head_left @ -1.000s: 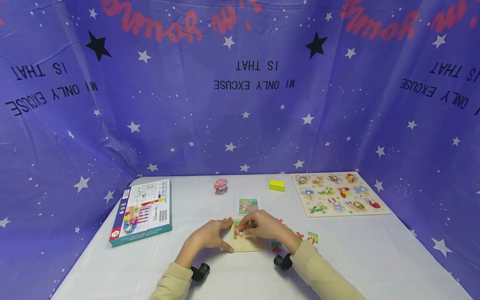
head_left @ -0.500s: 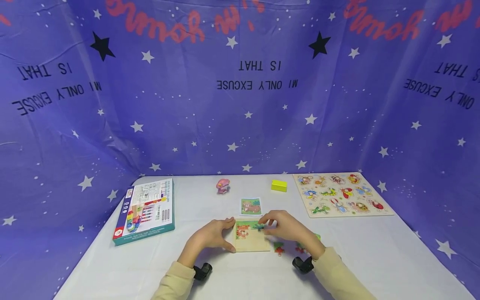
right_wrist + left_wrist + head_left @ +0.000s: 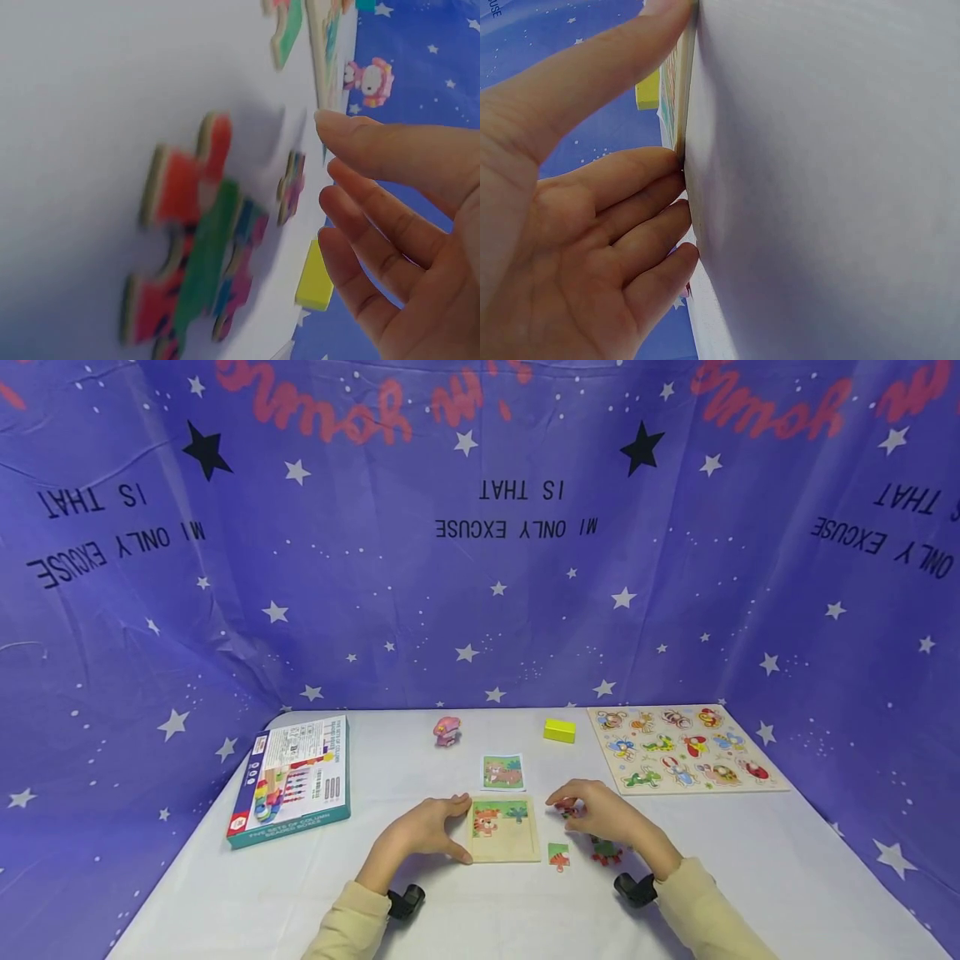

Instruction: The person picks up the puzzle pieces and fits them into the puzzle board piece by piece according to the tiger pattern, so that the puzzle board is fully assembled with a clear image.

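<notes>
A wooden puzzle tray (image 3: 517, 850) lies flat in front of me. Orange tiger pieces (image 3: 485, 823) fill its upper left, and a green tree piece (image 3: 517, 812) lies at its upper right. My left hand (image 3: 429, 829) rests along the tray's left side, thumb at the lower corner, extended fingers at the upper one. Right of the tray, my right hand (image 3: 600, 814) hovers beside a small red puzzle piece (image 3: 568, 809), fingers apart and nothing between them. Nearer me lie a striped piece (image 3: 558, 857) and overlapping red and green pieces (image 3: 202, 247), partly hidden by the right hand in the head view.
Behind the tray lies a bear picture card (image 3: 502, 772). Farther back are a pink toy figure (image 3: 447, 731) and a yellow block (image 3: 559, 731). A boxed bead set (image 3: 292, 781) stands left, an insect peg board (image 3: 686, 750) right. A purple star-printed cloth (image 3: 480, 618) surrounds the table.
My right hand has moved from the tray's upper left, past its upper right corner, to the loose pieces. The green tree piece has been let go in the tray. The left hand stays put.
</notes>
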The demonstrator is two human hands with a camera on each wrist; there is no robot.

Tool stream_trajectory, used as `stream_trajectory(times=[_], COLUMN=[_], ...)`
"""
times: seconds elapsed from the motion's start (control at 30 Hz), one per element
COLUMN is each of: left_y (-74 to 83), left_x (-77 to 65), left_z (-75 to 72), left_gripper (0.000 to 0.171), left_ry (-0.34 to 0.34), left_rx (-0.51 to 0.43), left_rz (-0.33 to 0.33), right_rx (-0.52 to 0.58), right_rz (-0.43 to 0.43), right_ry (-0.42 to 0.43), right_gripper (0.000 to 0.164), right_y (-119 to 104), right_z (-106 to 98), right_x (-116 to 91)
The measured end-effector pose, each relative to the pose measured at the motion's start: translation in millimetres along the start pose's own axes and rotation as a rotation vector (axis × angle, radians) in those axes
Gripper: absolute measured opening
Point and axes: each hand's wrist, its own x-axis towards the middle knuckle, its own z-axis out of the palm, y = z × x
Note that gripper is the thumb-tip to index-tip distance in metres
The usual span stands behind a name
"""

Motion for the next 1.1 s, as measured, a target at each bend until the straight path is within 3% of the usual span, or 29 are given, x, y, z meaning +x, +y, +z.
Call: stream_trajectory(times=[0.13,0.33,0.5,0.67,1.1], left_y=[-0.2,0.8,2.2,2.0,2.4], left_x=[0.1,-0.9,-1.8,-1.3,-1.3], left_z=[-0.1,-0.6,-0.9,-0.9,-1.2], left_gripper=[0.091,0.09,0.09,0.092,0.09], left_ry=[-0.001,-0.002,-0.007,-0.006,-0.003], left_rx=[0.006,0.014,0.003,-0.007,-0.006], left_rz=[0.001,0.015,0.012,0.004,0.003], right_rx=[-0.031,-0.083,-0.088,-0.098,-0.033], right_rz=[0.024,-0.026,-0.022,-0.014,0.0], right_ry=[-0.011,-0.034,-0.102,-0.101,-0.118], right_gripper=[0.037,0.042,0.046,0.044,0.038], right_y=[9,21,23,23,20], right_z=[-2,-5,-8,-9,-13], right_x=[-1,2,5,7,11])
